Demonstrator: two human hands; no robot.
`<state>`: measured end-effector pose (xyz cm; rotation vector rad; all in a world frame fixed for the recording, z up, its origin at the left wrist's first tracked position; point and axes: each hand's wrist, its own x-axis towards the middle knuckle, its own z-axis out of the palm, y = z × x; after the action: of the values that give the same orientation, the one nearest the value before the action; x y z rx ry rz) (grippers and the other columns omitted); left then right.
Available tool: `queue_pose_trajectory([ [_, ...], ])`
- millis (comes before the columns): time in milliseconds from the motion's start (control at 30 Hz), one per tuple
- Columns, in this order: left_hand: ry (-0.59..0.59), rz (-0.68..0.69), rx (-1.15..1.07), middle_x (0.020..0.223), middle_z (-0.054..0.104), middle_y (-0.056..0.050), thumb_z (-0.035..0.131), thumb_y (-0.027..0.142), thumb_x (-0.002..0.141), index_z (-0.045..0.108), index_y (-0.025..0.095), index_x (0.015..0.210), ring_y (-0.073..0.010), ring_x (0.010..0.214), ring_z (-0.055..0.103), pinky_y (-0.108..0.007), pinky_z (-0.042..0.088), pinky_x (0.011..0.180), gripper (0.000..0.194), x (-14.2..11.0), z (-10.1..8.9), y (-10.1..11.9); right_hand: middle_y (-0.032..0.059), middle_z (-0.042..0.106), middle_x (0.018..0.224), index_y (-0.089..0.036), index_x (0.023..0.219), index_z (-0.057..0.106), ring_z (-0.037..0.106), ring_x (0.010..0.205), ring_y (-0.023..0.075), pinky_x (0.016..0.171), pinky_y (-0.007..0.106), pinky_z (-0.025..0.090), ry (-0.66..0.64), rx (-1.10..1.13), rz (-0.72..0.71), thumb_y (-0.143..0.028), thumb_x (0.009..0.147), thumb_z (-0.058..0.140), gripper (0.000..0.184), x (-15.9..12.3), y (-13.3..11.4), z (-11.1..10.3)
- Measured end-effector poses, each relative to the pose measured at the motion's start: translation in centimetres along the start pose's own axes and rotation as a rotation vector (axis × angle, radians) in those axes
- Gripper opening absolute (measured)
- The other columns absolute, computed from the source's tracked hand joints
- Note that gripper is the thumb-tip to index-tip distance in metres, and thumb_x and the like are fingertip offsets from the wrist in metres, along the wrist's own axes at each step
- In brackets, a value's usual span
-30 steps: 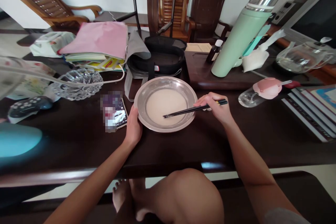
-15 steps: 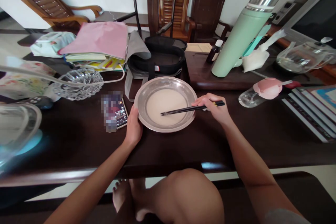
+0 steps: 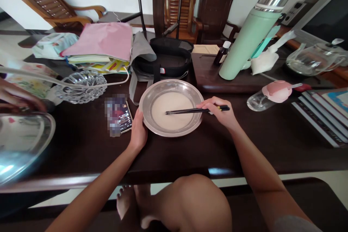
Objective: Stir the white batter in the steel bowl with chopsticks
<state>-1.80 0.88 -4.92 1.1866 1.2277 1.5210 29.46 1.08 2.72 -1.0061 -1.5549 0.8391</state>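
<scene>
A round steel bowl (image 3: 146,116) with a wide rim stands on the dark table, holding a milky, off-white liquid (image 3: 174,119). My left hand (image 3: 139,130) grips its left rim, thumb near the edge, other fingers partly hidden along the side. In my right hand (image 3: 219,110) is a pair of black chopsticks (image 3: 187,111), fingers closed around their thick ends at the bowl's right side. Their tips dip into the liquid left of its middle. Just left of my left hand lies a phone (image 3: 119,116) with its screen lit and partly blurred out.
At the left edge, another person's hand (image 3: 19,96) is above a second steel basin (image 3: 49,127). Behind stand a glass dish (image 3: 83,87), a pink folder on papers (image 3: 100,41) and a black bag (image 3: 163,65). To the right are a green thermos (image 3: 244,40), a pink-lidded bottle (image 3: 277,92) and books (image 3: 320,116).
The chopsticks have swung slightly, their tips moving up and a little left in the liquid. The basin at left slid further into view, and another person's hand appeared there.
</scene>
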Motion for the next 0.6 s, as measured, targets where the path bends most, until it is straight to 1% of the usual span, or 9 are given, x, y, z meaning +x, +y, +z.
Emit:
queue_pose_trajectory([
  [100, -0.007, 0.001, 0.001, 0.146, 0.071, -0.005, 0.053, 0.06, 0.104, 0.074, 0.027, 0.135, -0.0318, 0.153, 0.051, -0.048, 0.034, 0.133, 0.05, -0.02, 0.1, 0.14, 0.0046, 0.086, 0.083, -0.026, 0.073, 0.078, 0.083, 0.084, 0.0245, 0.079, 0.04, 0.067, 0.077, -0.019, -0.001, -0.058, 0.093, 0.076, 0.037, 0.11, -0.16, -0.23],
  [167, -0.018, -0.015, -0.022, 0.147, 0.071, -0.005, 0.053, 0.06, 0.104, 0.074, 0.027, 0.135, -0.0316, 0.153, 0.051, -0.047, 0.035, 0.132, 0.05, -0.06, 0.17, 0.26, 0.0052, 0.084, 0.078, -0.026, 0.068, 0.076, 0.082, 0.077, 0.024, 0.075, 0.04, 0.066, 0.123, 0.023, -0.002, -0.058, 0.095, 0.073, 0.042, 0.13, -0.04, -0.55],
  [200, -0.017, -0.025, -0.035, 0.148, 0.07, -0.005, 0.054, 0.059, 0.104, 0.074, 0.026, 0.134, -0.0319, 0.153, 0.051, -0.047, 0.035, 0.132, 0.049, -0.08, 0.2, 0.33, 0.0052, 0.083, 0.075, -0.025, 0.067, 0.074, 0.081, 0.074, 0.0237, 0.073, 0.04, 0.066, 0.127, 0.051, -0.001, -0.058, 0.096, 0.072, 0.044, 0.12, 0.05, -0.65],
  [267, -0.009, -0.039, -0.048, 0.148, 0.07, -0.005, 0.055, 0.057, 0.104, 0.075, 0.025, 0.132, -0.0326, 0.152, 0.052, -0.048, 0.035, 0.132, 0.047, -0.1, 0.22, 0.45, 0.0048, 0.083, 0.073, -0.025, 0.066, 0.074, 0.08, 0.073, 0.0233, 0.072, 0.039, 0.066, 0.088, 0.084, 0.002, -0.058, 0.096, 0.072, 0.045, 0.05, 0.21, -0.62],
  [400, -0.01, -0.014, -0.015, 0.152, 0.068, -0.005, 0.053, 0.055, 0.105, 0.075, 0.025, 0.132, -0.0316, 0.155, 0.049, -0.048, 0.03, 0.135, 0.046, -0.07, 0.15, 0.5, 0.004, 0.085, 0.081, -0.026, 0.073, 0.079, 0.082, 0.081, 0.0234, 0.077, 0.038, 0.067, -0.015, 0.034, 0.005, -0.055, 0.093, 0.077, 0.035, -0.02, 0.18, 0.01],
  [500, -0.016, -0.023, -0.023, 0.151, 0.068, -0.005, 0.052, 0.056, 0.106, 0.073, 0.026, 0.135, -0.0303, 0.156, 0.047, -0.047, 0.029, 0.135, 0.047, -0.03, 0.19, 0.43, 0.0038, 0.086, 0.084, -0.026, 0.075, 0.08, 0.083, 0.083, 0.0236, 0.078, 0.038, 0.067, 0.022, -0.01, -0.003, -0.055, 0.092, 0.077, 0.033, 0.08, 0.03, 0.0],
  [600, -0.023, -0.049, -0.062, 0.15, 0.069, -0.005, 0.053, 0.057, 0.105, 0.072, 0.026, 0.136, -0.0308, 0.154, 0.049, -0.048, 0.032, 0.134, 0.048, -0.07, 0.35, 0.52, 0.0046, 0.084, 0.077, -0.025, 0.069, 0.076, 0.082, 0.078, 0.0238, 0.075, 0.039, 0.066, 0.106, 0.019, 0.0, -0.057, 0.095, 0.073, 0.041, 0.14, 0.07, -0.52],
])
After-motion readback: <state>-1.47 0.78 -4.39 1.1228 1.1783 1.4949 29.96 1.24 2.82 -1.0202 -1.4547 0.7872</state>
